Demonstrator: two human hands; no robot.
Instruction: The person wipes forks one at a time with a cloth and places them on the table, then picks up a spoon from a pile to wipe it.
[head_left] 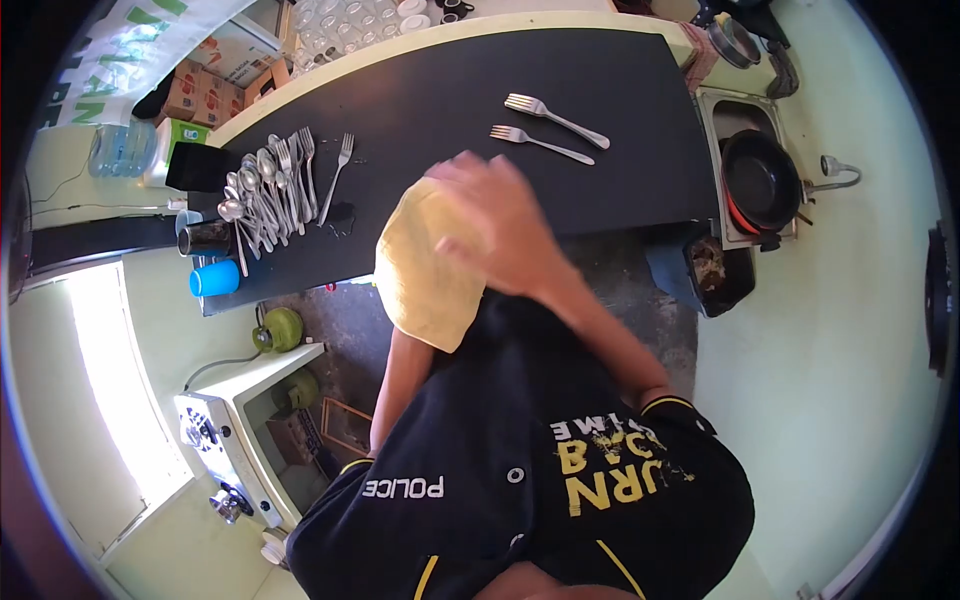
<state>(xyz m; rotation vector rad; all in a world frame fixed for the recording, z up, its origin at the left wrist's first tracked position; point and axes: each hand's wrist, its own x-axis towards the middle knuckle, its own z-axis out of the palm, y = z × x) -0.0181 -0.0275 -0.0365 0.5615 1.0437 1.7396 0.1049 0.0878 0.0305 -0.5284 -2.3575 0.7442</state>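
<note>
A yellow cloth point(425, 270) is held up in front of my body at the near edge of the dark counter. It covers my left hand, and only my left forearm point(400, 375) comes out below it. My right hand point(490, 215), blurred by motion, lies over the cloth's upper right part with fingers stretched out and thumb apart. Two forks lie beyond it to the right, an upper fork point(557, 120) and a lower fork point(543, 144). On the left, a lone fork point(337, 178) rests beside a pile of spoons and forks point(270, 190).
A blue cup point(215, 279) and a dark cup point(204, 239) stand at the counter's left end. To the right, a black pan point(762, 180) sits in the steel sink point(738, 105), with a bin point(725, 275) below. Glasses point(345, 25) line the far side. A stove point(215, 430) is lower left.
</note>
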